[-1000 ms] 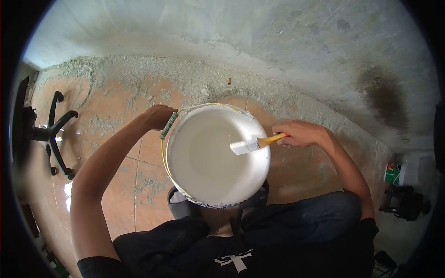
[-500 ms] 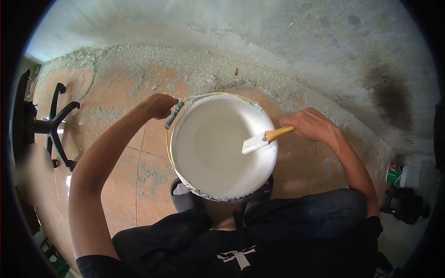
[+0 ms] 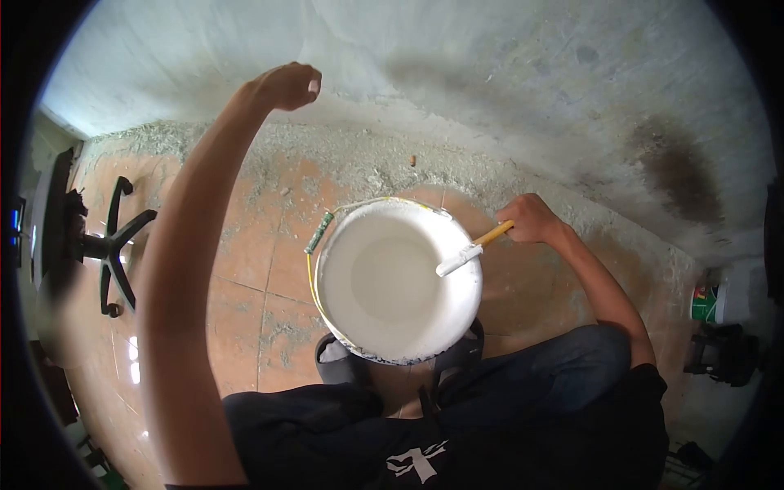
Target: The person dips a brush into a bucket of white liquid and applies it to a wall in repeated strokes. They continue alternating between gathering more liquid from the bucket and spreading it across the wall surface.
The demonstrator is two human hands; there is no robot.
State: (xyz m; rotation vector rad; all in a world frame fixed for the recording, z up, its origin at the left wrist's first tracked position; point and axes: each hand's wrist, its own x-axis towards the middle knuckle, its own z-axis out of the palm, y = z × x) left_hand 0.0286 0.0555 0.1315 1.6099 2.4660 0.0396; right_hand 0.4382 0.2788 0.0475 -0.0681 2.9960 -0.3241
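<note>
Facing wall (image 3: pixel 490 82): bare grey plaster, patchy, with a dark stain (image 3: pixel 678 171) on the right side.
Floor (image 3: pixel 245 245): terracotta tiles, with grey scrapings and dust thickest along the foot of the wall.
Person: crouched or bent over, seen from above, in a black shirt (image 3: pixel 343 441) and dark jeans (image 3: pixel 555 384).
Bucket (image 3: pixel 335 269): on the floor right at the person's feet, near the wall. It is probably kept this close so the brush arm need not stretch. The inside is coated white, with a pool of white paint (image 3: pixel 384 282) at the bottom. The wire handle (image 3: pixel 319 233), with a green grip, lies down against the left rim, and nobody holds it.
Chair base (image 3: pixel 114 241): black five-star office base, far left, well apart from the work.
Left hand (image 3: pixel 286 86): held high in front of the wall, fingers curled into a loose fist. Nothing shows in it.
Right hand (image 3: pixel 529 219): closed around the end of the brush handle, just outside the bucket's right rim.
Brush (image 3: pixel 469 251): flat brush with a yellow handle. It slants down over the rim, its white-loaded bristles inside the bucket, likely so drips fall back in.
Can (image 3: pixel 704 302): far right by the wall, with a green, white and red label. The writing is too small to read.
Shirt print (image 3: pixel 416 461): a white graphic, with no words legible.
Brown bit (image 3: pixel 412 160): lying in the dust near the wall, too small to identify.
</note>
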